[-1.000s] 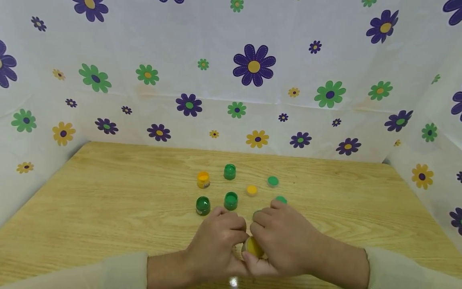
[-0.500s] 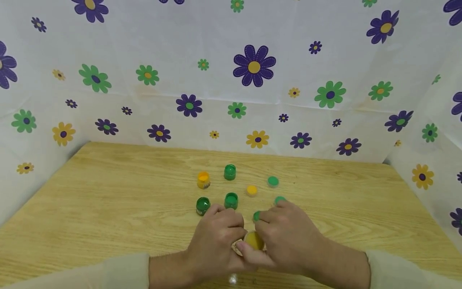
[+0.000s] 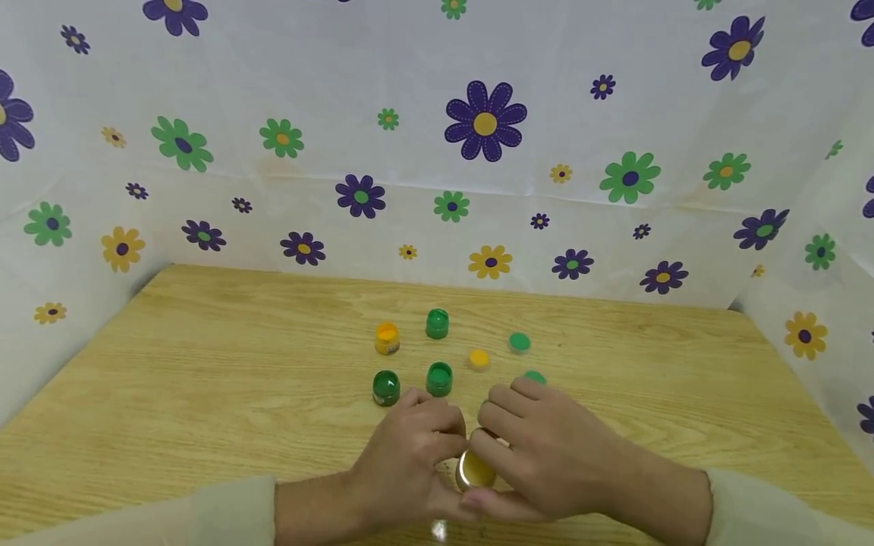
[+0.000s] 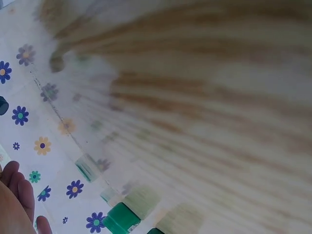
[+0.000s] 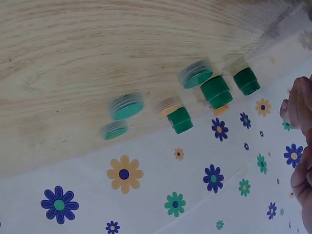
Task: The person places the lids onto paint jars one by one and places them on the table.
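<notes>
Wood-grained tabletop (image 3: pixel 205 394) spreads beneath my fingers. Nearest, my left hand (image 3: pixel 408 464) and right hand (image 3: pixel 546 447) meet at a round yellow-topped jar (image 3: pixel 477 473); the fingers of both curl about it, partly covering it, with my right thumb at its near edge. Just past my left knuckles stand a dark green jar (image 3: pixel 386 389) and, to its right, a brighter green jar (image 3: pixel 439 380). A green lid (image 3: pixel 535 377) peeps out beyond my right knuckles. Farther from my fingertips lie a yellow lid (image 3: pixel 479 359) and another green lid (image 3: pixel 519 343); beyond my left fingers stand a yellow jar (image 3: pixel 387 340) and a far green jar (image 3: pixel 438 324). Farthest off hangs flower-printed white cloth (image 3: pixel 410 45).
</notes>
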Motion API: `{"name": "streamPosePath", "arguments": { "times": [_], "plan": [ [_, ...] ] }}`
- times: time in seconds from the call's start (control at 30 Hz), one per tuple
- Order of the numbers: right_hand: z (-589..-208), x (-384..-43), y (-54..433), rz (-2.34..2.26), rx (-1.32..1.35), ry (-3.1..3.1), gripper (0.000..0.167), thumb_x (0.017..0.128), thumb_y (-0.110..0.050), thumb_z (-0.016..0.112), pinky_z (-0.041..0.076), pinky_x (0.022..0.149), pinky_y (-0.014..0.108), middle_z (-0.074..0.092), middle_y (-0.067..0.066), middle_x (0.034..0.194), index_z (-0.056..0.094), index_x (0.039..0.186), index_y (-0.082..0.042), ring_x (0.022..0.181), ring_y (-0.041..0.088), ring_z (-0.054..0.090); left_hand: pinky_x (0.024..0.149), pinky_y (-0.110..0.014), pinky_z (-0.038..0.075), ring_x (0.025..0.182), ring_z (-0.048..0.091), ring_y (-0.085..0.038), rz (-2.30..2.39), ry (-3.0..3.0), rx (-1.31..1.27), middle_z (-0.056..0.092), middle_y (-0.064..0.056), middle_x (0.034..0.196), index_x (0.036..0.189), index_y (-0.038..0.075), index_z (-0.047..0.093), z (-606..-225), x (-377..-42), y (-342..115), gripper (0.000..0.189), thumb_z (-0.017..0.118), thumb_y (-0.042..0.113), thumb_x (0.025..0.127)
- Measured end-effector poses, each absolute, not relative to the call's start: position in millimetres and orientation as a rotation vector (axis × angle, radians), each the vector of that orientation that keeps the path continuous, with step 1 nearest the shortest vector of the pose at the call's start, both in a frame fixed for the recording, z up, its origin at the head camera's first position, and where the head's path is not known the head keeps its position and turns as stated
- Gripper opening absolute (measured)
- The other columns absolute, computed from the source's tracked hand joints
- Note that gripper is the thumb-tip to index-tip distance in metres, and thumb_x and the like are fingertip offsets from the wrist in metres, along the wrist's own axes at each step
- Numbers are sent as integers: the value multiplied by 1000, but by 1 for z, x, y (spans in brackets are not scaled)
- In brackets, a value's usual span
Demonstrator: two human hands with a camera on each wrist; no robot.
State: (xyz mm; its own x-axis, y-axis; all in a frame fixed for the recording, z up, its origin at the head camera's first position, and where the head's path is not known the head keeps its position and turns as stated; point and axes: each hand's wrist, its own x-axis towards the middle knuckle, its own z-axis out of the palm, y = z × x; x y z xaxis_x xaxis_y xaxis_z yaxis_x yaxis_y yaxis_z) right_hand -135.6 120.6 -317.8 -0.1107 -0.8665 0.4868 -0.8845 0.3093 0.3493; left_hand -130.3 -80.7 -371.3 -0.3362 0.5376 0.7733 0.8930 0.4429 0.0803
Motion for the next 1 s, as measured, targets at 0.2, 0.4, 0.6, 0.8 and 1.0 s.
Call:
{"name": "streamPosePath", "arguments": {
  "times": [0.2,0.4,0.6,0.8,1.0],
  "plan": [
    [-316,-136,123,73,1703,-1910,28,99,-41,49,45,71,23,57,-5,85,60,93,-16,77,11,51,76,-17,39,71,51,1,-741,-2050,-1279,56,13,76,67,20,72,-372,-131,-81,29,90,41,59],
    [-312,-137,124,83,1852,-1734,20,97,-30,54,48,76,22,62,-4,94,65,100,-13,83,11,57,78,-13,39,72,50,4,-837,-2076,-1390,57,14,77,76,22,74,-373,-133,-81,24,88,33,60],
    [-311,-138,127,131,1957,-1778,28,100,-31,52,45,77,22,63,-1,105,66,117,-14,90,10,56,76,-11,37,75,54,7,-889,-2056,-1453,61,15,83,75,25,71,-372,-132,-80,21,88,35,65],
    [-313,-137,129,97,1982,-1848,31,101,-32,50,43,77,22,61,-1,115,63,125,-17,99,9,55,78,-9,37,83,58,8,-919,-2065,-1496,65,16,90,80,27,69,-371,-131,-80,22,86,38,72],
    [-314,-137,132,45,2000,-1923,33,102,-34,49,43,83,23,58,-3,123,62,128,-18,106,8,53,76,-8,37,81,57,10,-934,-2069,-1514,63,18,86,82,26,67,-368,-131,-79,22,84,38,74]
  ]
}}
